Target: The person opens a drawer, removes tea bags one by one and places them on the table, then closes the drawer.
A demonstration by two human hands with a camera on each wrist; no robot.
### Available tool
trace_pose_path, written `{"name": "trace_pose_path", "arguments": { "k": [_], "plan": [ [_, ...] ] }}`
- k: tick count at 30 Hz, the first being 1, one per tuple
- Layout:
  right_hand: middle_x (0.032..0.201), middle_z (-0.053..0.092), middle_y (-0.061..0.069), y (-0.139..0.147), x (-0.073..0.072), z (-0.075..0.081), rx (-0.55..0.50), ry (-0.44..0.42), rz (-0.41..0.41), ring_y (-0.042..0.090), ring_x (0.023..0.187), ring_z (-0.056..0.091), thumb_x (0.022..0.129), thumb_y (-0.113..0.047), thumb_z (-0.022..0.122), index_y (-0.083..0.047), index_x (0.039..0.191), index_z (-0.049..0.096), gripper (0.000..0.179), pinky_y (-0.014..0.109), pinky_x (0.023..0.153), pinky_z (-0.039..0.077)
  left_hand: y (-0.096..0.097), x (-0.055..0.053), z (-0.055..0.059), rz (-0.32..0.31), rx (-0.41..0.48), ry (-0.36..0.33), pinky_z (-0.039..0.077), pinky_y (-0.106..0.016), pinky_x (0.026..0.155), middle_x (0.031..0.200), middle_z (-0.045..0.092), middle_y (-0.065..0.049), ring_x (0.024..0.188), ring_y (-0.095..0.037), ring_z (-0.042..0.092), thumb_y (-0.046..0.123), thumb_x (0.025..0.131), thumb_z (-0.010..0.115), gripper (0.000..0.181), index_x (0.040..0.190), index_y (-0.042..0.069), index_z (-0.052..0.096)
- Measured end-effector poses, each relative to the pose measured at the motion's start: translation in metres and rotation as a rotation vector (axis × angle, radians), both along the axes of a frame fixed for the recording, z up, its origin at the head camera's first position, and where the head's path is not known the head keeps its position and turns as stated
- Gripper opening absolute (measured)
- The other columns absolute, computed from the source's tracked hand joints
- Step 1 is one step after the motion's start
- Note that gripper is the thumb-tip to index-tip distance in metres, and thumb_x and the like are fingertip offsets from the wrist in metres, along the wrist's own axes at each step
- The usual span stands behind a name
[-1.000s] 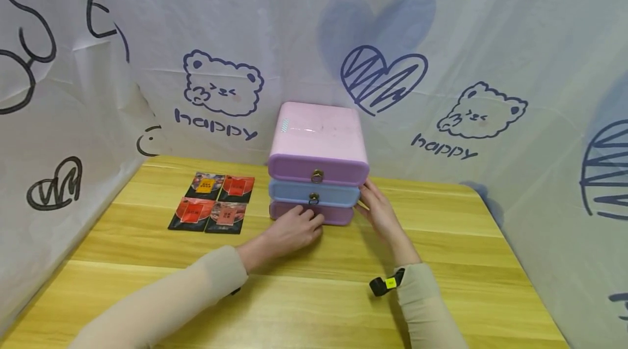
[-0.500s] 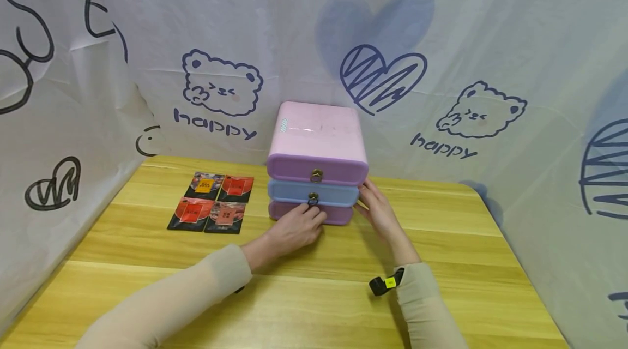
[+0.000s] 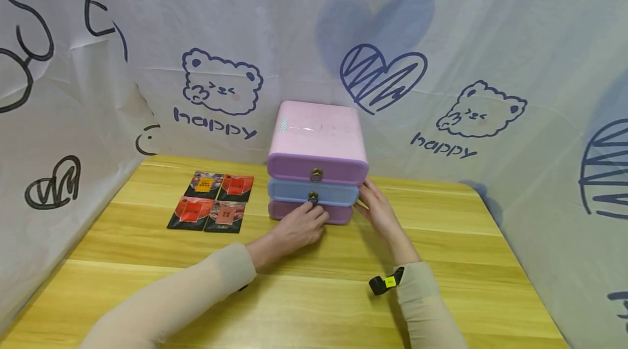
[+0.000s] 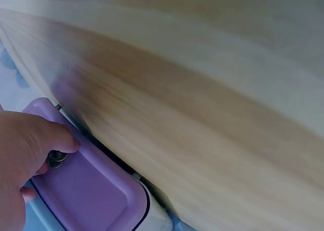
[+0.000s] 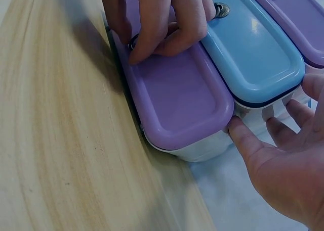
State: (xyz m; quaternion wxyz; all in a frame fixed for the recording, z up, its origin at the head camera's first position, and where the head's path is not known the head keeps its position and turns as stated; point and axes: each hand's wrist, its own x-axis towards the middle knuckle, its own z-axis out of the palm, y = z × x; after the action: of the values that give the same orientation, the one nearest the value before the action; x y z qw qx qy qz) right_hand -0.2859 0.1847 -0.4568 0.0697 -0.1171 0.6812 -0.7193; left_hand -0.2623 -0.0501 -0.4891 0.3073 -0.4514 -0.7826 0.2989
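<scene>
A small cabinet (image 3: 319, 128) with a pink top and three stacked drawers stands at the back of the table. Its top drawer (image 3: 289, 168) is purple, its middle drawer (image 3: 289, 191) light blue, and its bottom drawer (image 3: 339, 215) purple. All three fronts look closed. My left hand (image 3: 300, 226) is at the bottom drawer's front, its curled fingers pinching the ring handle (image 4: 57, 158), which they partly hide. Against the cabinet's right side rests my right hand (image 3: 380, 214); the right wrist view shows that hand's fingers (image 5: 248, 139) extended and touching the pale side wall.
Flat food packets (image 3: 206, 202), several in a block, lie left of the cabinet on the wooden table (image 3: 441, 251). Behind stands a white cloth (image 3: 304, 27) with bear and heart drawings. A black wrist camera (image 3: 379, 286) sits at my right cuff.
My left hand has shifted slightly right and up along the bottom drawer's front. My right hand, the drawers and the packets stay in place.
</scene>
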Motion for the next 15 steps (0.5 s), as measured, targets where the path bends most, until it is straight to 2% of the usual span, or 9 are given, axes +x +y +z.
{"name": "trace_pose_path", "arguments": {
  "k": [10,15],
  "plan": [
    [0.169,0.028,0.012,0.0007,0.0003,0.0002,0.006,0.005,0.009,0.034,0.153,0.032,0.113,-0.028,0.038,-0.011,0.166,0.023,0.057,0.049,0.122,0.033,0.0026,0.002,-0.0004,0.05,-0.004,0.012,0.038,-0.029,0.075,0.107,0.054,0.0,0.091,-0.018,0.049,0.028,0.106,0.053,0.022,0.098,0.025,0.073],
    [0.169,0.028,0.012,0.0005,-0.0003,0.0006,0.005,0.001,0.008,0.034,0.153,0.033,0.113,-0.029,0.039,-0.011,0.166,0.023,0.058,0.049,0.122,0.034,0.0018,0.0034,-0.0012,0.035,0.032,0.015,0.04,-0.028,0.072,0.105,0.055,0.0,0.089,-0.018,0.051,0.026,0.105,0.055,0.02,0.099,0.023,0.073]
  ]
}}
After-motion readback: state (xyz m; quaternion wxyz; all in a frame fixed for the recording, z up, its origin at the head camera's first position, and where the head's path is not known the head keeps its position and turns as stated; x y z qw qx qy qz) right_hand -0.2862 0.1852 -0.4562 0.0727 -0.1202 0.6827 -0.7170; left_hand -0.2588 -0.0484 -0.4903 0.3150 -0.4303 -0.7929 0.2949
